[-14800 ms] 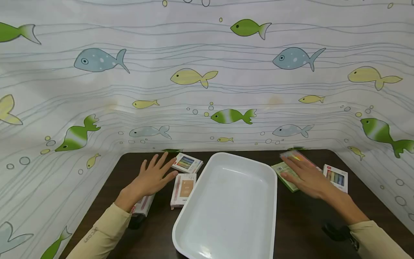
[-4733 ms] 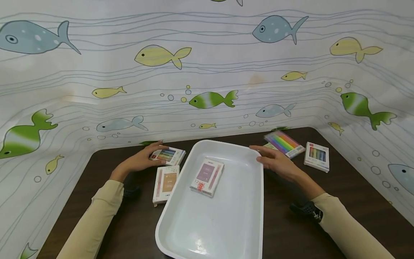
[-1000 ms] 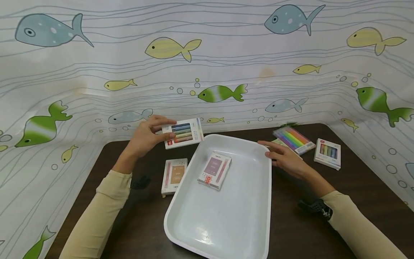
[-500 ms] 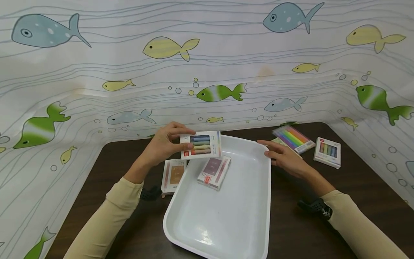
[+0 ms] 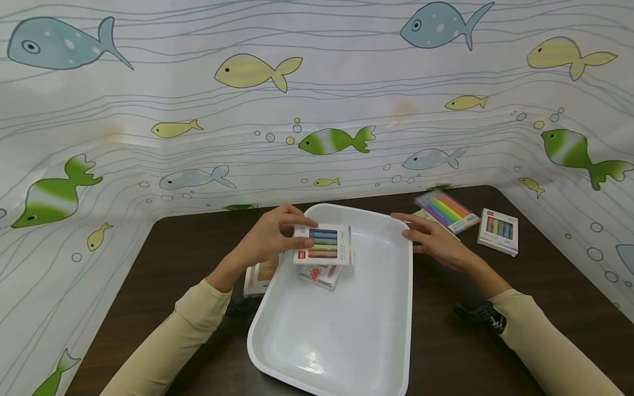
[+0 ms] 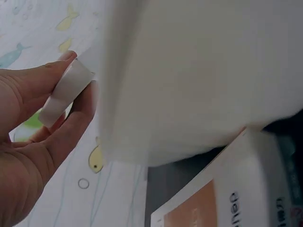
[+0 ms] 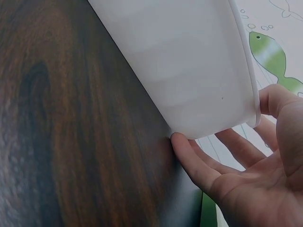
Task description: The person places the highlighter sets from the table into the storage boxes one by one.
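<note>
My left hand point(image 5: 269, 236) pinches a white crayon box point(image 5: 324, 245), thumb in front and fingers at its top edge. Coloured sticks show through the box's window. In the left wrist view the box's pale edge point(image 6: 71, 87) lies between thumb and fingers. It is over the left part of the white tray point(image 5: 346, 330), overlapping a small white box point(image 5: 319, 276) with a red sticker inside the tray. My right hand point(image 5: 438, 242) grips the tray's far right corner. In the right wrist view, the thumb is at the rim and fingers lie along the outer wall point(image 7: 189, 94).
An orange-labelled white box point(image 5: 257, 279) lies left of the tray, partly hidden by my left hand. At the back right are a rainbow-coloured pack point(image 5: 451, 209), a green item point(image 5: 426, 214) under it, and another crayon box point(image 5: 498, 231). A fish-patterned sheet point(image 5: 317, 99) surrounds the dark table.
Over the last seconds the left hand has picked up the crayon box from the table, and has carried it right and down over the tray. The right hand has stayed at the corner.
</note>
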{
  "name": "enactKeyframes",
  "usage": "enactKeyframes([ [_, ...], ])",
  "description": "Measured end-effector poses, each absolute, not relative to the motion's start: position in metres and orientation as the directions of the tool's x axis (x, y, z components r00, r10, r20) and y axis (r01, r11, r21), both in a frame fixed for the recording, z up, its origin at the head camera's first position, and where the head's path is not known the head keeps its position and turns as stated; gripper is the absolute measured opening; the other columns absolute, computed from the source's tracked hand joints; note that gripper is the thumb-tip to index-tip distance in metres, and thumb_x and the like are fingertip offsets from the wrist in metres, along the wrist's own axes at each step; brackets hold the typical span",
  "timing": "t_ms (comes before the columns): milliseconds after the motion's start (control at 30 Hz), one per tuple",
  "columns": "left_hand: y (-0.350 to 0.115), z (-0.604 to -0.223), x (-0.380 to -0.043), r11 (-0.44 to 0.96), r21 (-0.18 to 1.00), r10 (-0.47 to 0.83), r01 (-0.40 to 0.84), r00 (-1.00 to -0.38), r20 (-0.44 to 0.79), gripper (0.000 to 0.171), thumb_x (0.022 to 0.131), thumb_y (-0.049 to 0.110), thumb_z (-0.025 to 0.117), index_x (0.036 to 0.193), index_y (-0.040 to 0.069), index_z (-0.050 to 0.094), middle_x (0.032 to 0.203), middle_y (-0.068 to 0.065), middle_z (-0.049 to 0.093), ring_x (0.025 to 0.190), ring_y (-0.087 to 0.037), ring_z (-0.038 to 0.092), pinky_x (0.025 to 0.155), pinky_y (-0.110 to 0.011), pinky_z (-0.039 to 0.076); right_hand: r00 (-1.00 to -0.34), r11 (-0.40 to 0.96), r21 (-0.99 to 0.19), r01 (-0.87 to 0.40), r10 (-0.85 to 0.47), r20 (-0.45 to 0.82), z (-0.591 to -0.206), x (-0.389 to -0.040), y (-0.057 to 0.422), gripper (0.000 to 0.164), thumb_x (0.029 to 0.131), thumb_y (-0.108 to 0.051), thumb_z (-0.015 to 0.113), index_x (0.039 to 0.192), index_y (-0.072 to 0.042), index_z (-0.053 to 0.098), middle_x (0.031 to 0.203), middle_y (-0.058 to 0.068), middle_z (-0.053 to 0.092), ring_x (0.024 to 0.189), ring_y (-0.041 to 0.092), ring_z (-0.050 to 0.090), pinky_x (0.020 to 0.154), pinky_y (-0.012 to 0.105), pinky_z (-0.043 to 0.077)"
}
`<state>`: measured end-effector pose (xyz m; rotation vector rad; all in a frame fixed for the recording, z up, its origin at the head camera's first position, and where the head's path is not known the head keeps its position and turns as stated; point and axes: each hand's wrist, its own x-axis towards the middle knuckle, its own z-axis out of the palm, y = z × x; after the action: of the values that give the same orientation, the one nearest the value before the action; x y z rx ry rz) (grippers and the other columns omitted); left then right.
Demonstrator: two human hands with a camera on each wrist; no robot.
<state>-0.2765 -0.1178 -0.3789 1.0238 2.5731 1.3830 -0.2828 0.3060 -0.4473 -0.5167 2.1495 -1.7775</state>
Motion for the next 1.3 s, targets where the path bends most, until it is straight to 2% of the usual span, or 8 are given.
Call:
enactKeyframes([
  [67, -0.113, -0.381, -0.274, 0.398, 0.737, 0.582, 0.546, -0.771, 0.256, 0.039, 0.083, 0.026, 0.087, 0.12, 0.016, 0.078, 0.119, 0.002, 0.056, 0.097, -0.023, 0.058, 0.079, -0.037, 0.054, -0.889, 0.167, -0.983, -0.082, -0.458, -0.003, -0.447, -0.283, 0.306, 0.055, 0.106, -0.024, 0.058, 0.158, -0.019, 0.04, 0.155, 0.015, 0.038, 0.135, 0.039, 0.046, 0.101, 0.051, 0.047],
  [233, -0.106, -0.382, -0.269, 0.443, 0.648, 0.61, 0.62, -0.738, 0.289, 0.036, 0.082, 0.02, 0.088, 0.116, 0.014, 0.079, 0.117, 0.0, 0.056, 0.101, -0.019, 0.054, 0.077, -0.033, 0.054, -0.892, 0.17, -0.982, -0.082, -0.452, -0.004, -0.447, -0.283, 0.305, 0.055, 0.106, -0.024, 0.058, 0.158, -0.019, 0.041, 0.154, 0.015, 0.04, 0.132, 0.038, 0.049, 0.098, 0.049, 0.049],
  [433, -0.105, -0.384, -0.267, 0.449, 0.63, 0.611, 0.633, -0.732, 0.3, 0.035, 0.081, 0.016, 0.088, 0.115, 0.011, 0.079, 0.116, -0.002, 0.056, 0.101, -0.019, 0.055, 0.078, -0.03, 0.055, -0.892, 0.178, -0.98, -0.084, -0.452, -0.005, -0.448, -0.284, 0.305, 0.054, 0.106, -0.024, 0.058, 0.158, -0.019, 0.041, 0.154, 0.015, 0.039, 0.133, 0.038, 0.049, 0.098, 0.05, 0.049],
  [500, -0.105, -0.384, -0.268, 0.436, 0.642, 0.613, 0.631, -0.73, 0.301, 0.036, 0.082, 0.016, 0.088, 0.115, 0.01, 0.078, 0.116, -0.003, 0.056, 0.102, -0.02, 0.056, 0.082, -0.032, 0.056, -0.893, 0.179, -0.98, -0.083, -0.45, -0.006, -0.448, -0.284, 0.305, 0.054, 0.106, -0.024, 0.058, 0.158, -0.02, 0.041, 0.155, 0.014, 0.039, 0.134, 0.038, 0.048, 0.098, 0.051, 0.049],
  [600, -0.107, -0.382, -0.268, 0.435, 0.623, 0.63, 0.651, -0.714, 0.306, 0.041, 0.085, 0.023, 0.086, 0.122, 0.011, 0.074, 0.126, -0.005, 0.056, 0.114, -0.023, 0.056, 0.094, -0.041, 0.052, -0.895, 0.184, -0.98, -0.078, -0.446, -0.012, -0.449, -0.283, 0.305, 0.055, 0.106, -0.025, 0.058, 0.158, -0.019, 0.041, 0.156, 0.014, 0.037, 0.134, 0.039, 0.047, 0.098, 0.051, 0.049],
  [733, -0.114, -0.377, -0.271, 0.455, 0.573, 0.666, 0.682, -0.688, 0.289, 0.049, 0.089, 0.033, 0.081, 0.132, 0.017, 0.066, 0.146, -0.007, 0.048, 0.133, -0.027, 0.046, 0.106, -0.051, 0.041, -0.897, 0.2, -0.977, -0.079, -0.442, -0.018, -0.45, -0.281, 0.307, 0.055, 0.106, -0.025, 0.058, 0.158, -0.019, 0.04, 0.157, 0.014, 0.037, 0.135, 0.04, 0.047, 0.098, 0.051, 0.049],
  [1067, -0.123, -0.371, -0.276, 0.471, 0.591, 0.705, 0.655, -0.682, 0.194, 0.047, 0.098, 0.04, 0.07, 0.138, 0.017, 0.062, 0.153, -0.01, 0.043, 0.136, -0.026, 0.044, 0.107, -0.051, 0.041, -0.895, 0.215, -0.972, -0.093, -0.446, -0.013, -0.448, -0.282, 0.308, 0.056, 0.107, -0.026, 0.056, 0.159, -0.018, 0.038, 0.16, 0.017, 0.031, 0.138, 0.045, 0.041, 0.1, 0.056, 0.046],
  [1300, -0.126, -0.369, -0.274, 0.497, 0.566, 0.721, 0.658, -0.676, 0.154, 0.048, 0.098, 0.038, 0.069, 0.14, 0.017, 0.06, 0.151, -0.008, 0.043, 0.134, -0.025, 0.045, 0.102, -0.05, 0.046, -0.884, 0.175, -0.98, -0.092, -0.467, 0.0, -0.45, -0.283, 0.307, 0.055, 0.108, -0.023, 0.054, 0.16, -0.016, 0.036, 0.16, 0.016, 0.032, 0.136, 0.039, 0.046, 0.098, 0.051, 0.049],
])
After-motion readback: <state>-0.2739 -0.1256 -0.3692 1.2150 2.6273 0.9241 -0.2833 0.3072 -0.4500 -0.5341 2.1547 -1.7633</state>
